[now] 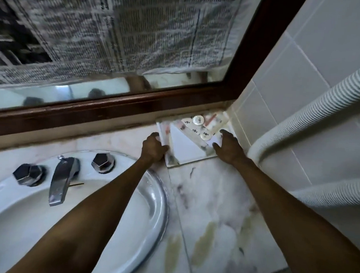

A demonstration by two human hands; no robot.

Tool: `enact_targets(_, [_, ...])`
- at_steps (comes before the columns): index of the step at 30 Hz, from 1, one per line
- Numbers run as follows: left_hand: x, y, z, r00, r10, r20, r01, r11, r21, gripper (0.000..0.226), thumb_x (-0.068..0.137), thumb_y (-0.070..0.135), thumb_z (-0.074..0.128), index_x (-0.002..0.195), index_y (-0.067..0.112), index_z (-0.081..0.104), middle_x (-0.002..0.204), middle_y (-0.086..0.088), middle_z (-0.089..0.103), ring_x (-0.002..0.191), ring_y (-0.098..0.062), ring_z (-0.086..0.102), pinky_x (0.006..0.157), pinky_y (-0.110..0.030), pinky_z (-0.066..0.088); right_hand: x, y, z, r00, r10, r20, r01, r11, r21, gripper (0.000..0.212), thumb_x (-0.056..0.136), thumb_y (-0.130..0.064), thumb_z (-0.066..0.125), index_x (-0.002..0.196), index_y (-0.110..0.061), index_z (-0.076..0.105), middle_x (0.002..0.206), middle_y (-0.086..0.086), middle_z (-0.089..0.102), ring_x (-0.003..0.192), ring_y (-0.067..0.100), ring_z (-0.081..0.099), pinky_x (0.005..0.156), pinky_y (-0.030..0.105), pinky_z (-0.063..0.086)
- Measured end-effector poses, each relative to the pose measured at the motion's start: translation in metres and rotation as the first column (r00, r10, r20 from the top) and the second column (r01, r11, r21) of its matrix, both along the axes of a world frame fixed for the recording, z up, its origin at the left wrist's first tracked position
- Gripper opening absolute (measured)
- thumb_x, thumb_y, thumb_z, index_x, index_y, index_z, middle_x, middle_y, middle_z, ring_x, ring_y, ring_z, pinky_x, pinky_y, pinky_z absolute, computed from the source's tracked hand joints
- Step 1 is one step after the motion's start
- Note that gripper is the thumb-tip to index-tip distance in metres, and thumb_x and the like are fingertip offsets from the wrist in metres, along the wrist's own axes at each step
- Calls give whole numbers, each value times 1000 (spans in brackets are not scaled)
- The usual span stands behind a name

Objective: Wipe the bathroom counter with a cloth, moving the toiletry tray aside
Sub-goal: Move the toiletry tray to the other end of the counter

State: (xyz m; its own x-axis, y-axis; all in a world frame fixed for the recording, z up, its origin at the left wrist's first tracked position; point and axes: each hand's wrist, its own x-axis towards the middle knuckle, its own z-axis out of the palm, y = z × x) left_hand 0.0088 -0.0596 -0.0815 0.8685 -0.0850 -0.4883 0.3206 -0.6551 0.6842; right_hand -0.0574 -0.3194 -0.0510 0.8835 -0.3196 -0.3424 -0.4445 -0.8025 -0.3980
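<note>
Toiletry tray, square and glossy white, sits on veined marble counter.

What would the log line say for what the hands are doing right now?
step: grip tray | left hand: on tray left edge | right hand: on right edge | tray: back corner of counter | cloth: unseen

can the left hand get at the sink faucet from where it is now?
Probably yes. The left hand is closed on the toiletry tray's left edge, and the faucet sits to its left with only bare sink rim between. It would have to let go of the tray first.
</note>
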Motion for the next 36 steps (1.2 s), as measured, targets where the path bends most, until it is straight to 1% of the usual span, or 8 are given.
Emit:
enact_targets(5, [-7,7,-3,996,10,86,-12,1000,15,70,82,15,75,145,11,45,108,-16,72,107,-35,64,90,-36,50,18,-22,-19,993,-122,8,122,993,-1,75,90,-33,65,148,0,31,143,27,42,133,42,41,110,46,35])
enact_targets(10, [-7,18,-2,991,29,131,-33,999,34,84,84,12,75,155,12,30,67,2,57,83,-22,59,75,-26,39,34,-29,-30,980,-201,11,198,973,118,94,83,-43,74,151,-2,26,143,30,44,134,43,42,110,44,34])
enact_targets(15, [-13,27,5,987,89,133,-90,996,3,82,83,12,76,154,18,36,83,1,63,83,-18,59,76,-26,40,32,-25,-28,977,-208,44,197,962,188,97,75,-40,82,151,-7,32,138,30,47,131,41,44,109,40,36])
enact_targets(21, [-42,62,16,980,153,128,-147,988,-48,81,81,9,78,152,21,41,86,-1,67,86,-23,65,88,-37,54,3,3,-21,975,-189,118,152,951,269,97,75,-32,84,153,-14,30,133,24,48,127,37,48,104,34,37])
enact_targets(26, [-72,103,35,962,212,171,-196,975,-103,80,81,4,77,151,19,41,75,5,58,69,-12,56,76,-27,46,-13,40,-6,963,-186,194,113,935,335,96,71,-28,88,150,-13,37,133,22,51,127,36,49,107,39,38])
enact_targets(30, [-99,145,54,937,234,258,-210,971,-119,78,76,5,74,147,27,49,94,2,66,88,-21,62,88,-39,56,-27,83,13,956,-175,235,81,929,362,95,69,-27,89,148,-14,39,131,22,52,125,35,51,106,43,42])
enact_targets(33, [-123,185,67,915,271,298,-238,961,-142,75,77,4,75,145,25,51,88,2,63,90,-25,65,85,-41,57,-38,123,28,951,-140,277,29,929,370,92,69,-26,88,147,-13,41,131,21,52,125,34,51,105,40,42])
enact_targets(36, [-152,233,80,898,291,330,-253,955,-154,67,74,11,74,137,30,58,96,1,68,94,-24,66,85,-39,56,-53,170,42,945,-110,308,-17,924,382,92,70,-25,88,147,-14,41,132,20,52,125,33,51,103,38,41])
